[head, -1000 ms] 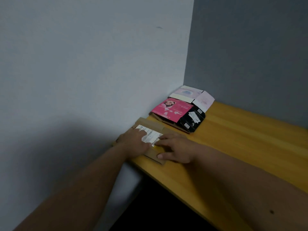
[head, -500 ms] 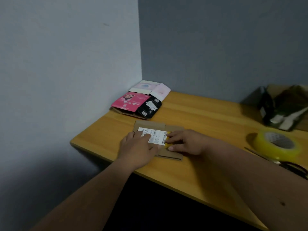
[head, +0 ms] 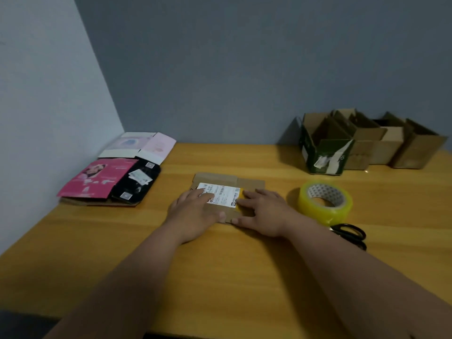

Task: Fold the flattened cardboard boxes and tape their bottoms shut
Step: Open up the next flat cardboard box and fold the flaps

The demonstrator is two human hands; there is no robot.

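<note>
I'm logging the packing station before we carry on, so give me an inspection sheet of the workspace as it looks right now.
Surface: wooden table, orange-brown.
Job's things: flat cardboard box with white label at centre; tape roll to its right; scissors beside the roll; folded boxes at back right.
Clutter: flattened printed cartons stacked at back left.
Hands: left hand and right hand both lie flat on the flat cardboard box.
Cables: nothing seen.
Surroundings: grey walls meeting at a corner.
</note>
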